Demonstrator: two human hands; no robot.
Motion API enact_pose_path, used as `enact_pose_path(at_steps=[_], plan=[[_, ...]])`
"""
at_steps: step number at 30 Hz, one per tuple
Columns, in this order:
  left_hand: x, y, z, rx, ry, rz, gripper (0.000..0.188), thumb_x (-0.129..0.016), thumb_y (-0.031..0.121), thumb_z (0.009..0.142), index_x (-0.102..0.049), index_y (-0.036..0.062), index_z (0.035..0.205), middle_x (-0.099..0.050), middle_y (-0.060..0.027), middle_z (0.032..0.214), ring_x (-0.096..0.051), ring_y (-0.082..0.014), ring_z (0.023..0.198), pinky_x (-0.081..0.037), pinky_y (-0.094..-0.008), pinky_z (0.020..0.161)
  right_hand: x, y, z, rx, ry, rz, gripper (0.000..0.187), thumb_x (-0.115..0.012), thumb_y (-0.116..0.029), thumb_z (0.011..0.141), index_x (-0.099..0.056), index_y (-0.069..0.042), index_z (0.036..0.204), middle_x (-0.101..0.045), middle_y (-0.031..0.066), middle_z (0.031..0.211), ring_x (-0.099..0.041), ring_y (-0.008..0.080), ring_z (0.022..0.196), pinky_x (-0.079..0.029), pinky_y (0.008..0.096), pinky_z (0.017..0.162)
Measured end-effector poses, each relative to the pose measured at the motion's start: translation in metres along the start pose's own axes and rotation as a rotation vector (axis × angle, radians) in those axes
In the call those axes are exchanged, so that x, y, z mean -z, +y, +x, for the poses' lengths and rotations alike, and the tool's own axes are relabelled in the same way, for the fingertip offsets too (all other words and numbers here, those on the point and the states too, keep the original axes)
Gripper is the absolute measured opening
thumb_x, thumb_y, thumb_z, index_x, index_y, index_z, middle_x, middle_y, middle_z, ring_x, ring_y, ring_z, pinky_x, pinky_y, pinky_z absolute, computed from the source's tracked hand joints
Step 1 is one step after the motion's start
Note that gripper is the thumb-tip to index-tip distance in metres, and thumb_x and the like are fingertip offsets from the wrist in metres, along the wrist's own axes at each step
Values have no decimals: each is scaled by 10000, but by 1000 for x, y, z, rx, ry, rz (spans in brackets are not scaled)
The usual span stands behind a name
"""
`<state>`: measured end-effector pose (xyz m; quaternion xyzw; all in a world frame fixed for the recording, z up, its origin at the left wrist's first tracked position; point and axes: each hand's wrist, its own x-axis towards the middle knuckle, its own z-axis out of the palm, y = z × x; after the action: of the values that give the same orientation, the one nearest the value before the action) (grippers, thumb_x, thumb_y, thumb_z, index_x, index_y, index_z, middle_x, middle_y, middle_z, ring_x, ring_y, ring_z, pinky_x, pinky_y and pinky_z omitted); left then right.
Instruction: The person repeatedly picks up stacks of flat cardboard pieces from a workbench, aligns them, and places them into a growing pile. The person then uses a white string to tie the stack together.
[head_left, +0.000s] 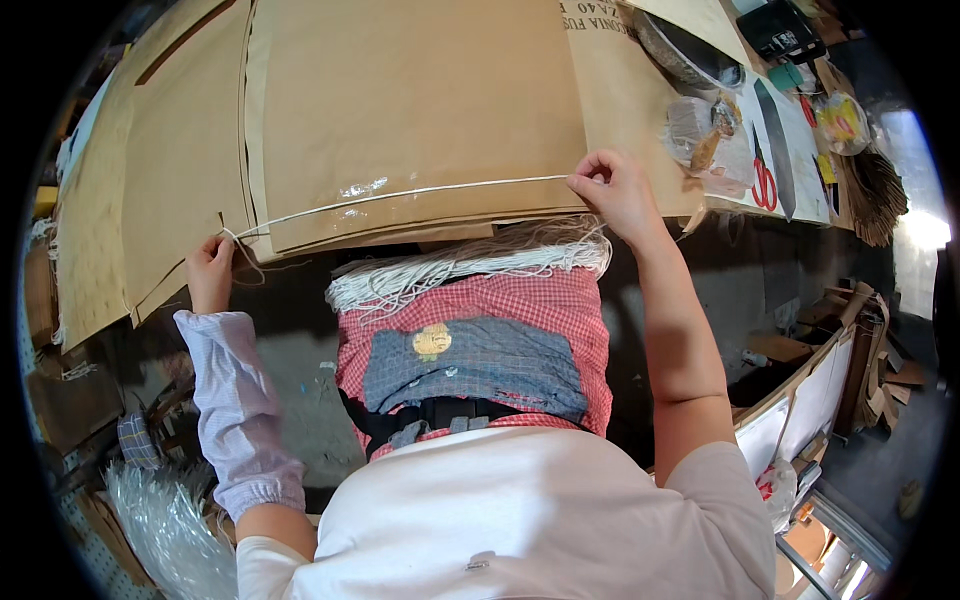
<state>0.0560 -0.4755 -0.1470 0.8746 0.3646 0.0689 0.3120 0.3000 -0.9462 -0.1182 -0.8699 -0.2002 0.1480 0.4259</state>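
Observation:
A white string (420, 190) is stretched taut across the brown paper sheets (420, 100), close to their near edge. My right hand (612, 192) pinches one end between thumb and fingertips above the paper. At the left, my left hand (211, 268) is closed on the other end, where a loop and loose tails of cord hang by the sheet's edge. A thick bundle of white strings (470, 262) lies across my lap on the red checked apron (480, 305). A light sleeve cover (235, 400) wraps my left forearm.
Red-handled scissors (764, 185), a long dark blade (775, 140) and a plastic bag (695, 130) lie at the table's right side. Beyond them sits a dark round basin (690, 50). Clear plastic strands (165, 530) stand at lower left; cardboard scraps (885, 385) are at right.

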Motion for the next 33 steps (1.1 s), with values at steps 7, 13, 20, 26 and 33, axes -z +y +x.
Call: enact_pose_path(at_steps=[7,13,20,26,33], plan=[[-17,111,-64,-615,663,581,225,-599,121,767,-574,35,973,-576,-157,948,-565,-327,830,-455,-368,700,15,-13,-7,-258,-159,478,189,-641,15,651,-490,-70,725,-445,-30,671,-441,59,598,-370,198,531],[-54,124,-81,-763,271,175,262,-579,-22,747,-578,17,1007,-554,-154,962,-550,-313,848,-449,-361,731,0,-7,-12,-160,-119,378,264,-665,-8,642,-414,-83,680,-419,-41,634,-415,70,587,-336,201,514],[-47,126,-68,-922,-53,219,367,-541,-4,711,-550,30,1077,-530,-112,1040,-483,-298,956,-397,-375,819,-34,-21,-22,397,439,-182,213,-683,-41,646,-521,-36,785,-541,104,857,-533,233,717,-446,319,624],[-22,142,-57,-809,-230,9,352,-660,123,688,-566,-9,1000,-537,-127,985,-514,-301,901,-426,-349,763,-24,-29,-6,446,43,-82,55,-659,-14,691,-639,-9,742,-593,93,768,-564,205,723,-454,295,637],[-41,133,-35,-399,-140,39,149,-659,110,734,-587,-20,742,-542,-118,688,-537,-247,630,-421,-332,566,-35,-44,8,51,132,-191,96,-665,-110,735,-629,-23,752,-568,84,708,-533,174,629,-424,280,588]])
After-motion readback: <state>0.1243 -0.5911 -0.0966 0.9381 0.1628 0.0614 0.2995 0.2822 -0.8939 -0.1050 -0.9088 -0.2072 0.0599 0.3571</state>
